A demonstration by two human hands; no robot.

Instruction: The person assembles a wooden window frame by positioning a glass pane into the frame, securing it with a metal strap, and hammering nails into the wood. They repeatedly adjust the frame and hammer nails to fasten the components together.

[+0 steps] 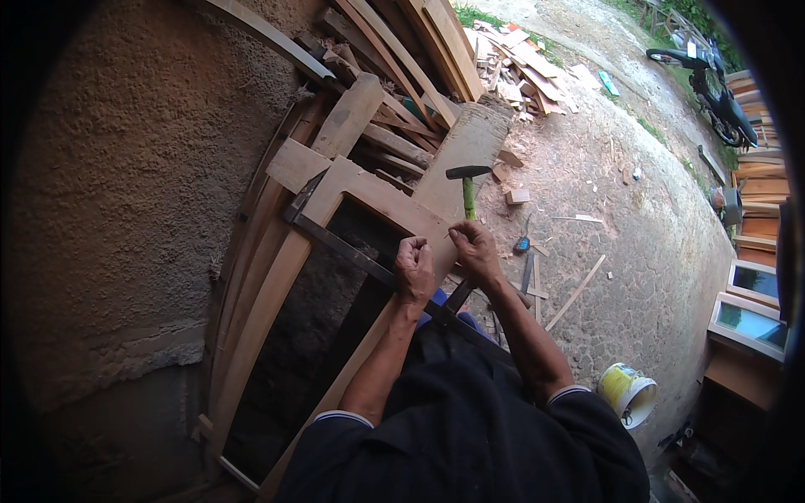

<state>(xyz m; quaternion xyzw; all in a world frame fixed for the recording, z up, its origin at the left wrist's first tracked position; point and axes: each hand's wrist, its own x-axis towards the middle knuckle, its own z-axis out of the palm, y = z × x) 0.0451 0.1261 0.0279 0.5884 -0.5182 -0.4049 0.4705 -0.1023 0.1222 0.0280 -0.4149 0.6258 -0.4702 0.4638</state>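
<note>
Before me a wooden frame [375, 194] with a rounded inner corner lies tilted over stacked timber. A dark metal bar clamp [345, 251] crosses it. My left hand [414, 270] is above the frame's near corner, fingers curled closed; what they hold, if anything, is too small to name. Close beside it on the right, my right hand [476, 251] is closed with its fingertips pinched together. A hammer [469, 194] with a green handle and dark head rises from this hand, head away from me. The lower handle is hidden by the fingers.
A rough wall [151, 168] stands at left. Long boards [436, 50] lean at the back, near an offcut pile [528, 71]. On the ground at right are a tape measure [521, 245], thin wood strips [575, 293] and a yellow-white bucket [629, 394]. A motorcycle [713, 92] is parked farther off.
</note>
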